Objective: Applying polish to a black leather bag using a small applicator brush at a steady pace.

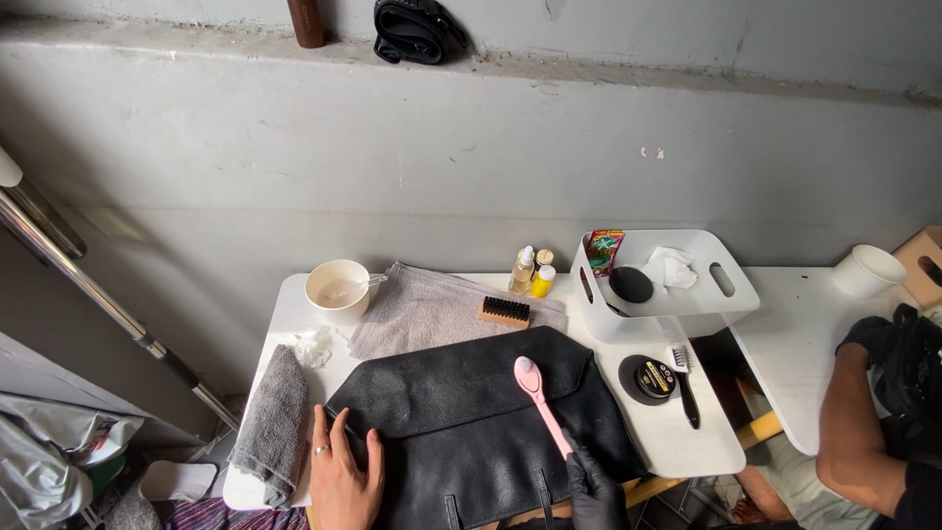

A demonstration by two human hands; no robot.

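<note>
I see a black leather bag [471, 422] lying flat across the near half of a small white table [687, 442]. My left hand [343, 476], bare with a ring on one finger, rests flat at the bag's 9 o'clock edge, fingers spread open and pressing down, gripping nothing. My right hand [594, 491], in a black glove, sits at the bag's 5 o'clock, its fingers curled shut round the handle of a pink brush [542, 400]; the brush head lies on the flap near the bag's middle, pointing toward 11 o'clock.

At 9 o'clock from the bag a folded grey cloth [275, 422] hangs over the table edge. A grey towel [432, 309] lies at 12 o'clock with a wooden brush [505, 312] on it, and a white cup [339, 288] stands at 11 o'clock. Small bottles [530, 272] stand beside a white basket [731, 285] at 1 o'clock. An open polish tin [650, 379] and a black toothbrush [684, 383] lie at 3 o'clock.

Another person's arm [849, 432] rests on a second table at far right.
</note>
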